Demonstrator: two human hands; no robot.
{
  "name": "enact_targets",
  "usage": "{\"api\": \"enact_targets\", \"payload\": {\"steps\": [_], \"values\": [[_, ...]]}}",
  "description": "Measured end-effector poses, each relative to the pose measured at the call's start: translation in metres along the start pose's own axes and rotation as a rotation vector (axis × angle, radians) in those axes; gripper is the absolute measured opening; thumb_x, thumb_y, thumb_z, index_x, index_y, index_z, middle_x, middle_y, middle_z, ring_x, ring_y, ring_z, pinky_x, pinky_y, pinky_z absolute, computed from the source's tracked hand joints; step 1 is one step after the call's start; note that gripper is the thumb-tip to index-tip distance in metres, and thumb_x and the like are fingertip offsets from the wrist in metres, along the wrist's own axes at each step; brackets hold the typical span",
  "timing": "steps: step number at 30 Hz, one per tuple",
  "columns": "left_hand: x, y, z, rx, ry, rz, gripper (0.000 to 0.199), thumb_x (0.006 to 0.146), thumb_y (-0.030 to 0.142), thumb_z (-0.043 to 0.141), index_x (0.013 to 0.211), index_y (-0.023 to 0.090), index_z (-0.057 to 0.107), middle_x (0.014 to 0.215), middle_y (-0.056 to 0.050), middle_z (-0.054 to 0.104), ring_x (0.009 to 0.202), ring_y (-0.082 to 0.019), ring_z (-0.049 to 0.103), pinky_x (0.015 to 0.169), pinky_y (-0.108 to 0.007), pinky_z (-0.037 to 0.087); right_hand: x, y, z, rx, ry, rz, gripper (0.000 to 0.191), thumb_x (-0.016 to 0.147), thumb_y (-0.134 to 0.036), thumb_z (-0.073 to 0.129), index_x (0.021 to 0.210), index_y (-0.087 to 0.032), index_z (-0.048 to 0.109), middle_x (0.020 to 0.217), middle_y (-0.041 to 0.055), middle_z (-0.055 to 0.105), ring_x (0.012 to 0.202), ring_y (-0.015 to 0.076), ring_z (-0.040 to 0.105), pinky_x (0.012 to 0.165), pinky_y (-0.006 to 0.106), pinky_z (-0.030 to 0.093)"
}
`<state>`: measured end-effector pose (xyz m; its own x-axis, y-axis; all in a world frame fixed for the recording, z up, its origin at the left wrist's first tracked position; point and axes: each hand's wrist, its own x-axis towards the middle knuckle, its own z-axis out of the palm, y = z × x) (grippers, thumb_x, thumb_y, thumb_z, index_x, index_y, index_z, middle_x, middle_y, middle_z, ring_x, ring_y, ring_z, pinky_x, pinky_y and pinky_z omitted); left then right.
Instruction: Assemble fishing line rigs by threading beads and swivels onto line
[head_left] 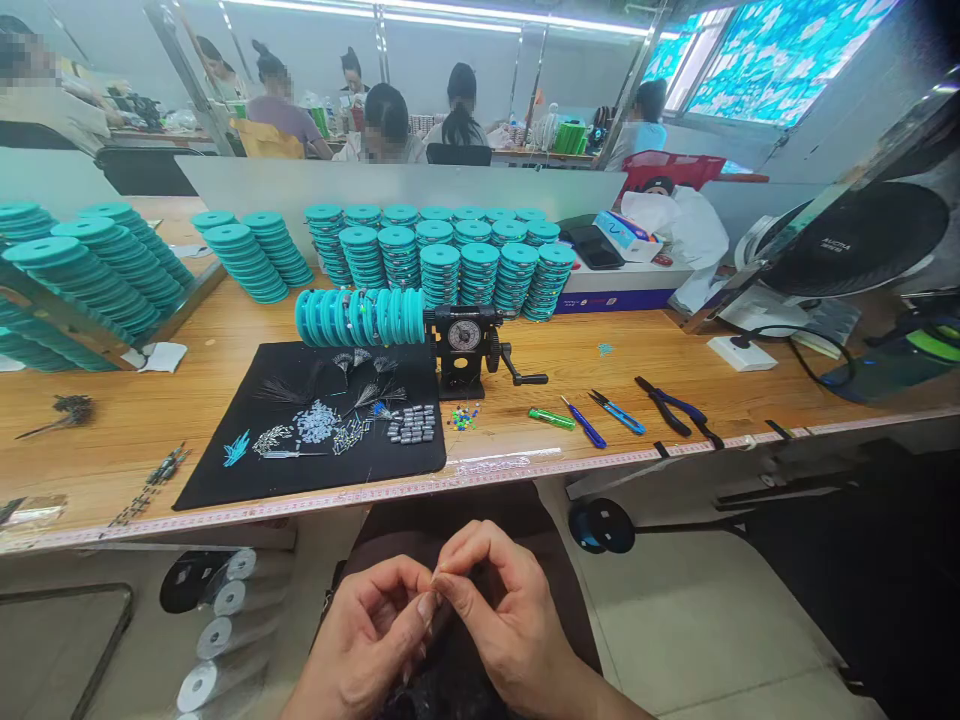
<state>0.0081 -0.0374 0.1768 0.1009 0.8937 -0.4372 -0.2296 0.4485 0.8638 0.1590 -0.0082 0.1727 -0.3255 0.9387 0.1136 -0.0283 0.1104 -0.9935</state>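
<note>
Over the lap, in front of the table edge, my left hand (375,632) and my right hand (511,612) meet with thumbs and index fingers pinched together. Whatever lies between the fingertips is too small to make out. Beyond them on the table is a black mat (217,475) bearing pale blue beads (317,422), grey cylindrical pieces (412,424), light blue slivers (237,449) and bundles of fine wire (365,398). Behind the mat stands a black hand-cranked winder (463,350) with a row of teal spools (360,317) on its shaft.
Stacked teal spools (480,270) line the back, with more stacks (97,275) at left. A green tube (551,418), a blue-handled tool (585,424), snips (619,412) and pliers (667,408) lie to the right. A fan (855,240) stands far right. Several people sit beyond the partition (525,190).
</note>
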Motion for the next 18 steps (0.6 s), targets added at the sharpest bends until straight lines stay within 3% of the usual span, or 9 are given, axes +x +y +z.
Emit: {"api": "enact_targets", "payload": {"steps": [6,12,18], "values": [[-0.0006,0.0014,0.0017,-0.019,0.03,-0.002,0.042,0.065,0.05,0.08,0.06,0.016,0.057,0.051,0.006,0.043,0.044,-0.006,0.032,0.041,-0.017,0.027,0.0061,-0.0022,-0.0031,-0.01,-0.034,0.104,0.012,0.09,-0.022,0.062,0.079,-0.02,0.057,0.078,-0.0002,0.059,0.073,0.0152,0.055,0.069,0.027,0.044],[0.0038,-0.0025,-0.0018,-0.034,0.019,-0.013,0.039,0.068,0.05,0.078,0.066,0.014,0.063,0.051,0.006,0.044,0.044,-0.005,0.033,0.041,-0.016,0.028,0.0041,0.0021,0.0,0.036,0.001,0.041,0.015,0.091,-0.024,0.061,0.078,-0.02,0.055,0.08,0.0002,0.059,0.074,0.0149,0.055,0.069,0.027,0.044],[0.0058,-0.0021,-0.0004,-0.01,0.037,-0.019,0.039,0.066,0.05,0.08,0.069,0.014,0.064,0.051,0.005,0.049,0.045,-0.006,0.039,0.042,-0.016,0.03,0.0057,0.0046,-0.0011,0.063,0.022,0.088,0.014,0.091,-0.023,0.061,0.079,-0.02,0.055,0.08,0.0002,0.058,0.074,0.0153,0.054,0.07,0.028,0.044]]}}
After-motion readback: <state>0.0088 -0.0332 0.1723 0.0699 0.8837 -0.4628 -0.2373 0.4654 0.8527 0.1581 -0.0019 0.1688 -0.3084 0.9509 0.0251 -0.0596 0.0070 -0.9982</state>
